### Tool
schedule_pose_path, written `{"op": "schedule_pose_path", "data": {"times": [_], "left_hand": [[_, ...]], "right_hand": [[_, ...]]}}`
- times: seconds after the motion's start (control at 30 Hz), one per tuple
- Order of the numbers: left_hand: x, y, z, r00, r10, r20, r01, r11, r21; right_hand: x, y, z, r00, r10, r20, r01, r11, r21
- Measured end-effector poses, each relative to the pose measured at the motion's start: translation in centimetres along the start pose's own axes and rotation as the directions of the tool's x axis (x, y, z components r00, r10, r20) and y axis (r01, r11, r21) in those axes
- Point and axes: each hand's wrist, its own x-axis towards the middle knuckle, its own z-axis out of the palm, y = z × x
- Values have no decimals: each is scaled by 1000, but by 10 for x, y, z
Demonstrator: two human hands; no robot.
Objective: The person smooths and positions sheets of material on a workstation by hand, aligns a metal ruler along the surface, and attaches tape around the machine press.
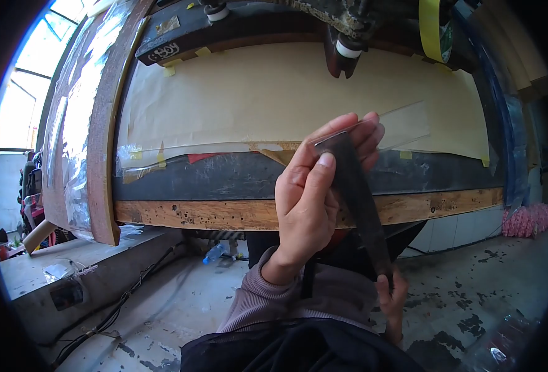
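1. Fingers of both bare hands are grasping: the left hand, palm turned up, is pinching with its thumb on top and its other fingers spreading behind; the right hand is holding lower down, near the lap, thumb along the front.

2. A broad dark-grey bench top with a worn wooden front rail is standing before the person, carrying the work surface.

3. On it, a wide cream-coloured sheet of paper or board is lying flat; small yellow tape tabs are sitting along its edges, presumably securing it.

4. Between the hands, a long dark flat strip is slanting above the wooden rail, clear of the bench. Its two ends are being supported separately, probably so that it does not swing or bend.

5. A narrow clear plastic piece is crossing behind the strip's upper end, resting against the left fingers; the thumb is apparently pinning both together.

6. At upper right, a yellow tape roll is hanging or leaning by the machinery, perhaps for easy reach.

7. As for containers, a small clear bottle with blue tints is lying on the floor beneath the bench; whether anything is filling it, I cannot tell.
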Motion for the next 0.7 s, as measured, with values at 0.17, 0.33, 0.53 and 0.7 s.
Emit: {"op": "schedule_pose_path", "data": {"times": [0.17,0.33,0.53,0.7], "left_hand": [[0,-1,6,996,21,-91,-12,995,99],[0,-3,3,996,34,-81,-27,997,78],[-1,-6,1,996,64,-56,-62,997,38],[0,-5,3,994,74,-85,-67,994,85]], "right_hand": [[-1,-2,-4,999,12,-32,-11,1000,26],[-2,1,-4,999,24,-34,-23,999,34],[-3,1,-7,998,55,-29,-54,998,35],[-1,0,-6,999,10,-42,-9,1000,16]]}}
